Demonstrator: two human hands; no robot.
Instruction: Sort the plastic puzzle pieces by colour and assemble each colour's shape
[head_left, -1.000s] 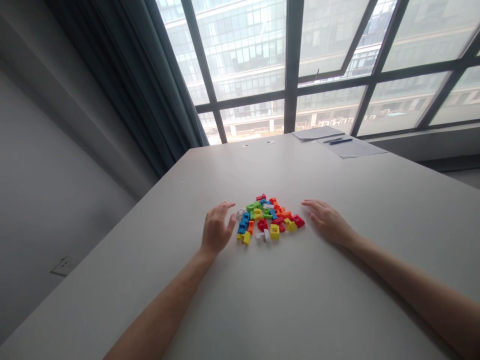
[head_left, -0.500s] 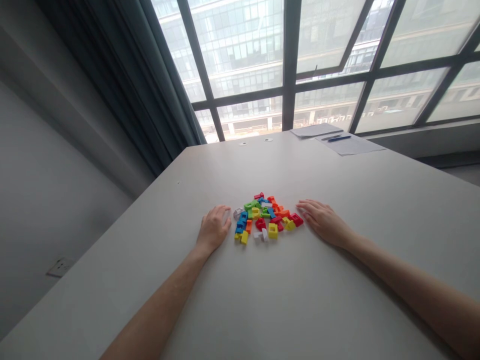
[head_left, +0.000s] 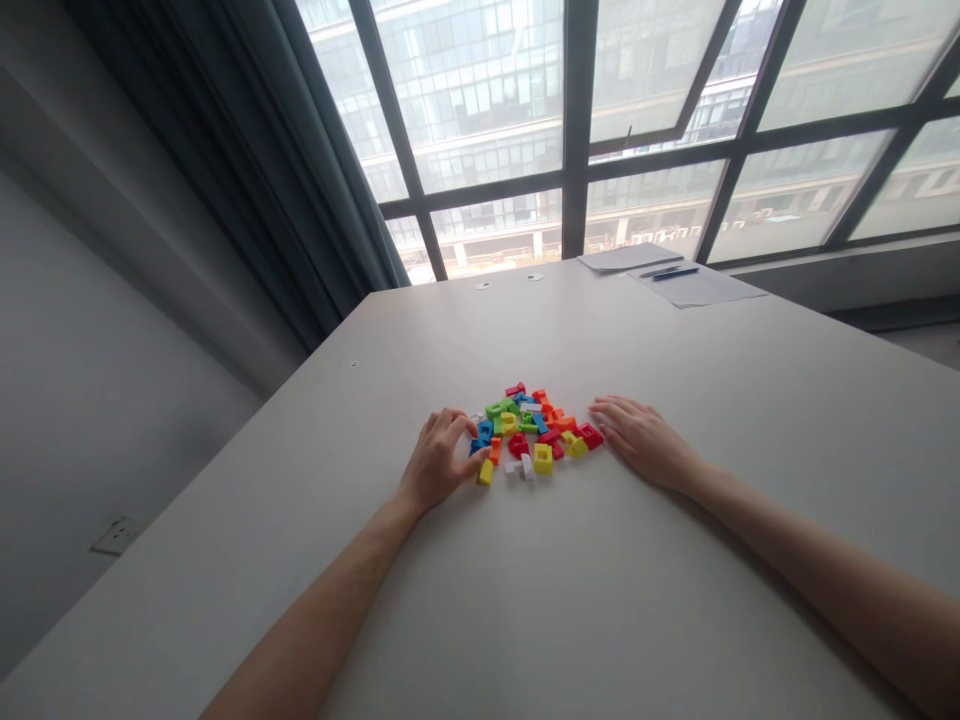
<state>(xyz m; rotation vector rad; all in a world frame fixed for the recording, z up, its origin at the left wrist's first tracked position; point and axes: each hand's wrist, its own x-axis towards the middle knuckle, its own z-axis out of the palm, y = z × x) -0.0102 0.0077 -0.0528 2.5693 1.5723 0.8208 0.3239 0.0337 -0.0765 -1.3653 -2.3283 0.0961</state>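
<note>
Yellow block (head_left: 485, 472) is nearest us, close by the thumb of the left hand (head_left: 442, 455): a loose sweep could knock it or the orange block (head_left: 496, 451) aside. Left grip is spread at the blue blocks (head_left: 486, 431), left edge of the pile (head_left: 518, 445) on the bench (head_left: 570, 580); contact we can't tell. Right hand (head_left: 641, 440) lies flat, empty, near the red block (head_left: 590, 436). Versus half a second ago: left hand reaches over pile edge, right about unmoved

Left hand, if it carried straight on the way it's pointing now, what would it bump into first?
Most likely the blue blocks, right at the fingertips of the left hand; whether it already touches them is unclear.
</note>
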